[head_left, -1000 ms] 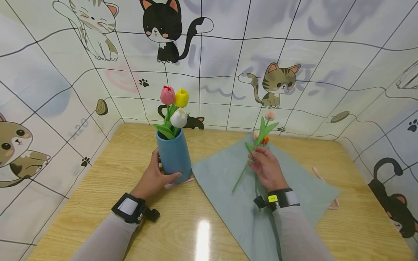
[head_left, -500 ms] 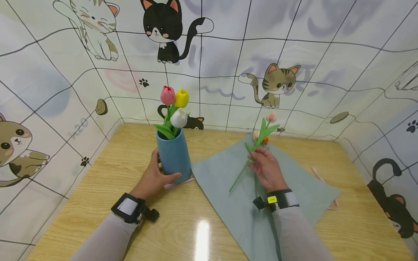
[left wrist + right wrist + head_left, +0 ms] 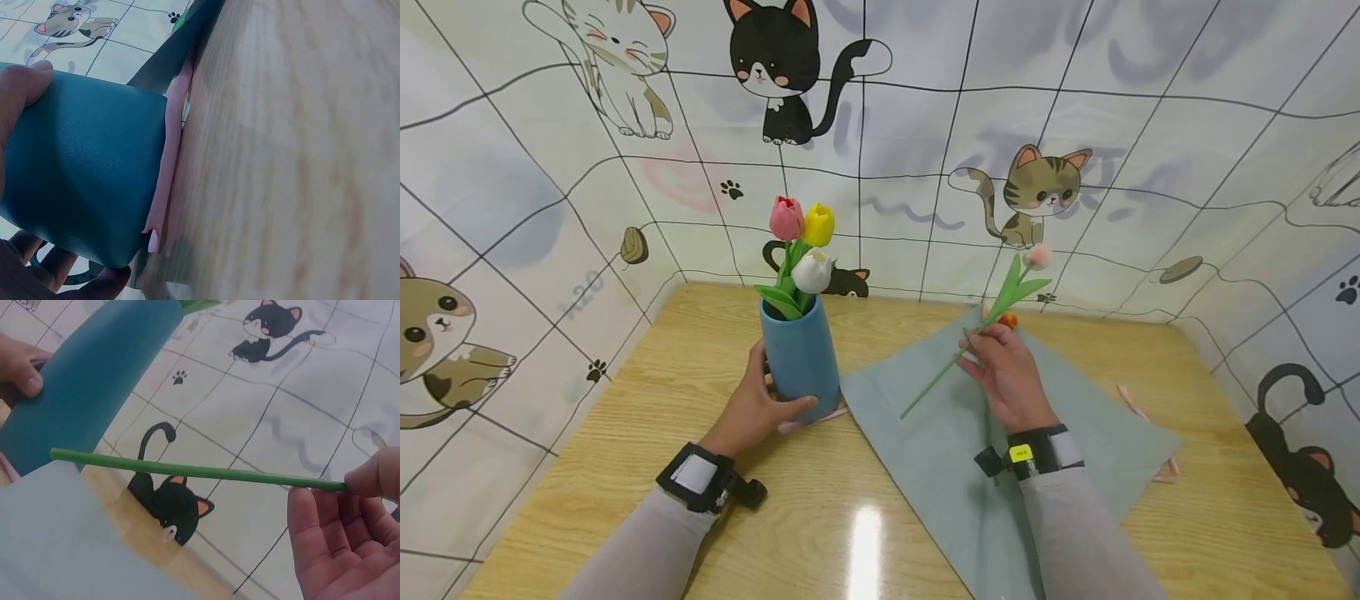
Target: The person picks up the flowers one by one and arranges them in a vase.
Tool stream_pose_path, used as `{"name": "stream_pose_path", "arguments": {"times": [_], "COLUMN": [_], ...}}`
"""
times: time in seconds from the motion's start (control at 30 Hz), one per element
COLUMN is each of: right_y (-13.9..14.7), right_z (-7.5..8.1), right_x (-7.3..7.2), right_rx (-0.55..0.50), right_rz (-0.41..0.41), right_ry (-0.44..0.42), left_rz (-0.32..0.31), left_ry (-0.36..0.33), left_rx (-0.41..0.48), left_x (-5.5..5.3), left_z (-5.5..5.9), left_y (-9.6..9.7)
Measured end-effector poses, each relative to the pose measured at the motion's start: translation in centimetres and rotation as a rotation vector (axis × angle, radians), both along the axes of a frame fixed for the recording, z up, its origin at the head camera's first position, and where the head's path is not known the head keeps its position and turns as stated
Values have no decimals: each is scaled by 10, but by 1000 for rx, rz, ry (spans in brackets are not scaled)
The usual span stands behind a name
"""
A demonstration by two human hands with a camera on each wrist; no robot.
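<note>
A blue vase [image 3: 801, 358] stands on the table at left, holding a pink tulip [image 3: 787, 218], a yellow tulip [image 3: 818, 225] and a white tulip [image 3: 812, 272]. My left hand [image 3: 762, 407] grips the vase low down, its thumb across the front. Over the paper at right, my right hand [image 3: 1009, 371] pinches the green stem [image 3: 206, 474] of a pale pink tulip [image 3: 1036, 257] between thumb and fingers. That tulip slants, bloom up to the right and stem end down to the left. Behind the hand, an orange tulip [image 3: 1009, 320] and another pale bloom lie partly hidden on the paper.
Grey-green wrapping paper [image 3: 917, 417] covers the right half of the wooden table [image 3: 760, 533]. Pink ribbon [image 3: 170, 162] lies beside the vase base, and more pink ribbon [image 3: 1167, 472] shows at the paper's right edge. A cat-patterned backdrop [image 3: 895, 133] rises behind and at both sides.
The right hand has lifted slightly and tipped the pale pink tulip further over, its stem end swinging left and up toward the vase. The left hand and vase have stayed put.
</note>
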State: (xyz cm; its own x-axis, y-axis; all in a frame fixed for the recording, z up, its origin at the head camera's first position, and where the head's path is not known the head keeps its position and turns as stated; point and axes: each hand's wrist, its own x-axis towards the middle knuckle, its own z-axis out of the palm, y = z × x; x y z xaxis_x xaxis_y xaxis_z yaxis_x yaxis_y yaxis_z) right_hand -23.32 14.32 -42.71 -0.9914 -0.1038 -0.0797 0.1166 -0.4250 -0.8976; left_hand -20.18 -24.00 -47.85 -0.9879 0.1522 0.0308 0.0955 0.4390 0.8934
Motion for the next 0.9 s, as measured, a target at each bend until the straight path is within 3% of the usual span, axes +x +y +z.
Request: {"name": "stream_pose_path", "arguments": {"times": [0.43, 0.9], "right_y": [-31, -67], "right_z": [50, 101], "right_x": [-7, -17], "right_rx": [-46, -234], "right_rz": [63, 42], "right_ry": [142, 212], "left_rz": [-2, -5], "left_ry": [-2, 8], "left_rx": [8, -2], "left_x": [0, -1], "left_z": [-1, -2], "left_y": [0, -1]}}
